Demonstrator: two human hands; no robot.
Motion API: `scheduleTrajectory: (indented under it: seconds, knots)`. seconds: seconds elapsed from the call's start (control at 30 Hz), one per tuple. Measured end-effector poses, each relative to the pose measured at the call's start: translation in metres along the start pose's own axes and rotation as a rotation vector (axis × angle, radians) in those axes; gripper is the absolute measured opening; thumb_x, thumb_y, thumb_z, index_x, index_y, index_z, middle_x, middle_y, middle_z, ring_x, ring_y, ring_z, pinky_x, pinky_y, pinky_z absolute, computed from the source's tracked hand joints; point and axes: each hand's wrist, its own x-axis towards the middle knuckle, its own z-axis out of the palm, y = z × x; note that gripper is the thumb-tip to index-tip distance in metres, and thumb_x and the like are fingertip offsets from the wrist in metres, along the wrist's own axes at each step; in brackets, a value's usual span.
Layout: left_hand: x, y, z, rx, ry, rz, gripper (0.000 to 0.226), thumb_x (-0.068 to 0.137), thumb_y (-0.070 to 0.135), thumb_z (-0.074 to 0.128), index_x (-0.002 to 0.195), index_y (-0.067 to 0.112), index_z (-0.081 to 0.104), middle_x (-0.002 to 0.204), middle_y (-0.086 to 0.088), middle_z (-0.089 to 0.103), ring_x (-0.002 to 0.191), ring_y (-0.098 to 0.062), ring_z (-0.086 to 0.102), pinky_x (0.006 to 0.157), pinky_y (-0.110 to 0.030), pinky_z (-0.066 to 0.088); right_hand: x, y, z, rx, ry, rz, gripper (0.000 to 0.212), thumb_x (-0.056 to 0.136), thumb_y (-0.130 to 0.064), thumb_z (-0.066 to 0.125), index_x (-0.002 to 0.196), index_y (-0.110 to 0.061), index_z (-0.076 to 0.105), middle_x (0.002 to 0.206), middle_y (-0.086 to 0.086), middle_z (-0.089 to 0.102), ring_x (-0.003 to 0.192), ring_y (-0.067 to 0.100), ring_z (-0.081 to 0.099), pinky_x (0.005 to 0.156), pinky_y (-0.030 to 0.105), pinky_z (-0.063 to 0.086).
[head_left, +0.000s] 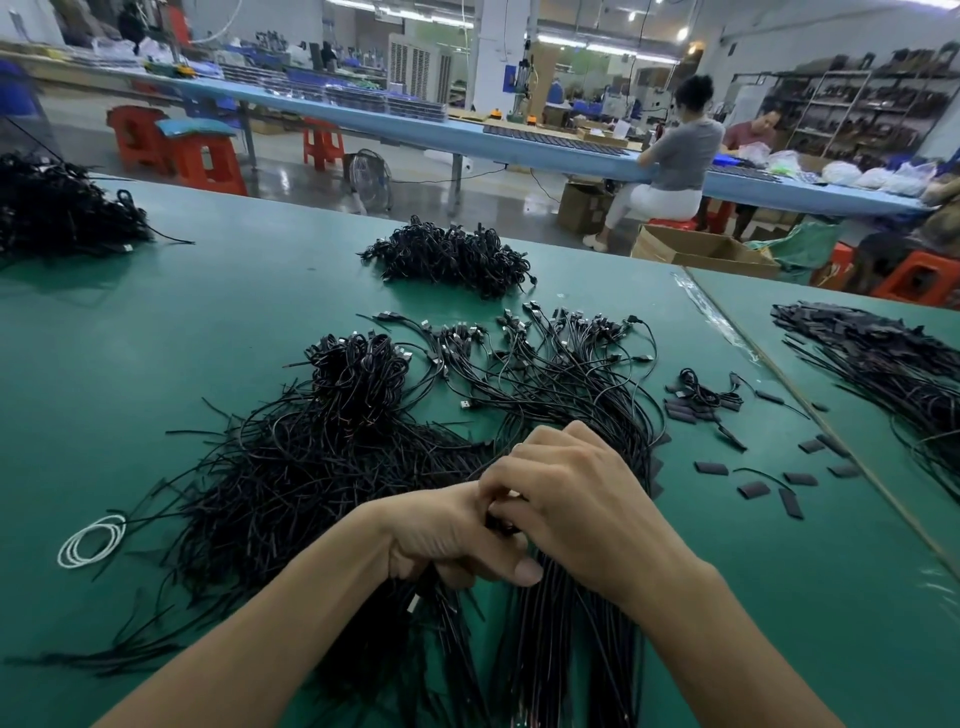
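Observation:
On the green table (208, 322) a large heap of black cables (291, 467) spreads in front of me, with a fan of cables with USB plugs (545, 358) beyond it. My left hand (441, 535) grips a bundle of black cables (545, 649) that runs toward me. My right hand (571, 499) lies over the left, its fingers curled and pinching at the same bundle where the two hands meet. What sits between the fingertips is hidden.
Short black sleeve pieces (753, 488) lie scattered at the right. More cable piles sit at the far centre (452, 254), far left (57, 208) and right (883, 358). A white coiled ring (91, 540) lies at the left. People sit at a blue bench (675, 150) behind.

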Motion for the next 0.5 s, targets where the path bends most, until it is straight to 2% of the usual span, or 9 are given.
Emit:
scheduleTrajectory:
  seconds: [0.07,0.17,0.33,0.4,0.5]
  knots:
    - [0.0,-0.001,0.0,0.021,-0.018,-0.027,0.026,0.061,0.02,0.079,0.058,0.025,0.054,0.061,0.004,0.039,0.048,-0.003,0.032,0.039,-0.017,0.018,0.0,-0.001,0.0,-0.002,0.005,-0.005,0.011,0.08,-0.025,0.076,0.085,-0.027,0.067,0.079,-0.014,0.068,0.082,0.013,0.058,0.076,0.031,0.041]
    - [0.0,-0.001,0.001,0.011,-0.032,-0.055,0.03,0.066,0.016,0.078,0.055,0.025,0.052,0.057,0.007,0.04,0.046,-0.003,0.031,0.038,-0.017,0.019,0.001,-0.001,0.0,0.007,-0.046,-0.019,0.006,0.085,-0.027,0.071,0.087,-0.028,0.066,0.08,-0.013,0.068,0.083,0.013,0.056,0.079,0.031,0.041]
    - [0.003,-0.001,0.003,-0.044,-0.01,-0.07,0.02,0.072,0.015,0.077,0.063,0.029,0.065,0.06,0.01,0.045,0.048,-0.003,0.033,0.038,-0.015,0.021,-0.002,0.005,0.004,0.008,-0.13,-0.01,0.006,0.094,-0.028,0.058,0.093,-0.029,0.053,0.087,-0.012,0.065,0.085,0.012,0.05,0.087,0.03,0.036]
    - [0.004,-0.004,0.001,-0.153,0.019,-0.066,0.023,0.079,0.012,0.071,0.066,0.028,0.062,0.059,0.011,0.042,0.047,-0.001,0.032,0.038,-0.014,0.022,-0.005,0.008,0.006,0.018,-0.121,0.019,0.01,0.094,-0.025,0.057,0.092,-0.03,0.049,0.086,-0.014,0.062,0.085,0.01,0.048,0.087,0.029,0.034]
    - [0.006,-0.007,-0.002,-0.447,0.035,-0.045,0.012,0.084,0.008,0.062,0.076,0.018,0.062,0.065,0.006,0.045,0.049,-0.001,0.034,0.038,-0.011,0.028,-0.009,0.014,0.01,0.106,-0.065,0.112,0.019,0.094,-0.02,0.057,0.089,-0.033,0.045,0.082,-0.017,0.056,0.083,0.008,0.046,0.088,0.03,0.034]
